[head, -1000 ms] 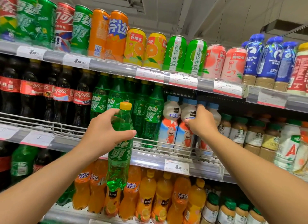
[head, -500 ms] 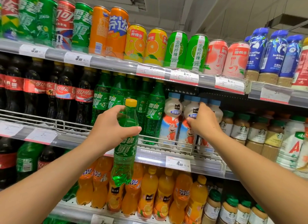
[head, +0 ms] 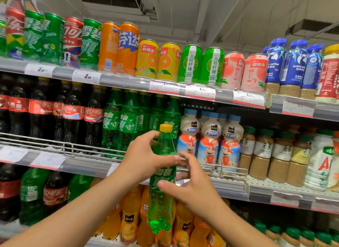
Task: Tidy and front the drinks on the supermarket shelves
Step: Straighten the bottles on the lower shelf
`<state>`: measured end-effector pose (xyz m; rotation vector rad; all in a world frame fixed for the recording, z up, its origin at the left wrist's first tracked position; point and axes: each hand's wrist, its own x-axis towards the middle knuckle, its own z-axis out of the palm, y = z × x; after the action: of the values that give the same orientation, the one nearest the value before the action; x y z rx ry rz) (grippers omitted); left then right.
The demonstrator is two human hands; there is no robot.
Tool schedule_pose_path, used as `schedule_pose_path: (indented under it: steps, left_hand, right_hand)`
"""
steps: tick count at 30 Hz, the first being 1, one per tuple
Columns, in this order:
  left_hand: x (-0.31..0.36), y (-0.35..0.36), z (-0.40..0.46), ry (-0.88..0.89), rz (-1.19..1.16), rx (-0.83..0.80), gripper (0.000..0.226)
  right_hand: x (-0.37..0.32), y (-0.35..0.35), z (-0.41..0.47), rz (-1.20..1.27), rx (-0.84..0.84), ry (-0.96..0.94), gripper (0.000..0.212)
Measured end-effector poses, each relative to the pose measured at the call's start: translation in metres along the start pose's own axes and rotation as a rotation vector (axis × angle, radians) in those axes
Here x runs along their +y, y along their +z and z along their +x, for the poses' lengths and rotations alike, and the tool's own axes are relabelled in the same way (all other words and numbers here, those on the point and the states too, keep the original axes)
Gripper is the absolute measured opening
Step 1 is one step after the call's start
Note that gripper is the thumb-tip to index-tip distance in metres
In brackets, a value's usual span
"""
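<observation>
The green bottle (head: 162,175) I hold carries "雪碧" in white on its label. Upper left of the frame, a shelf price tag (head: 87,77) reads "3.00". The orange can (head: 128,44) above it reads "芬达". At right centre, the brown bottles (head: 264,151) read "CAFFE LATTE". Upper right, the blue bottles (head: 295,63) read "luckin coffee".

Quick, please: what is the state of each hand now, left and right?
Left hand: grips the green bottle at its upper part, held out in front of the shelves.
Right hand: open, fingers spread beside the bottle's label, thumb tip at the label, not gripping.
</observation>
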<state>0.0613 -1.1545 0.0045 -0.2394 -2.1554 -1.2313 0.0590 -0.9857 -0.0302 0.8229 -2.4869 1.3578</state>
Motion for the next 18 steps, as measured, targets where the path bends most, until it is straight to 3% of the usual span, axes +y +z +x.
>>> schedule_pose_path:
  steps: [3, 7, 11, 14, 16, 18]
  left_hand:
    - [0.001, 0.003, -0.003, 0.016, -0.046, 0.001, 0.044]
    - [0.003, 0.002, -0.004, 0.009, -0.043, -0.01, 0.046]
    - [-0.007, -0.008, -0.006, 0.036, -0.018, -0.009, 0.06]
    - [-0.035, -0.031, -0.007, 0.06, -0.181, -0.038, 0.074]
    - [-0.066, -0.048, -0.005, 0.088, 0.001, 0.024, 0.061]
    - [-0.102, -0.061, -0.003, 0.076, 0.395, 0.0, 0.065]
  right_hand:
    - [-0.002, 0.004, 0.002, -0.047, 0.018, -0.006, 0.115]
    - [-0.005, 0.013, 0.011, -0.158, 0.091, -0.028, 0.118]
    - [-0.01, 0.02, 0.019, -0.148, 0.101, -0.064, 0.106]
    - [-0.014, 0.02, 0.024, -0.075, 0.141, -0.124, 0.084]
    - [-0.02, 0.016, 0.032, -0.052, 0.181, -0.155, 0.086]
    - [-0.031, 0.011, 0.044, 0.008, 0.226, -0.188, 0.088]
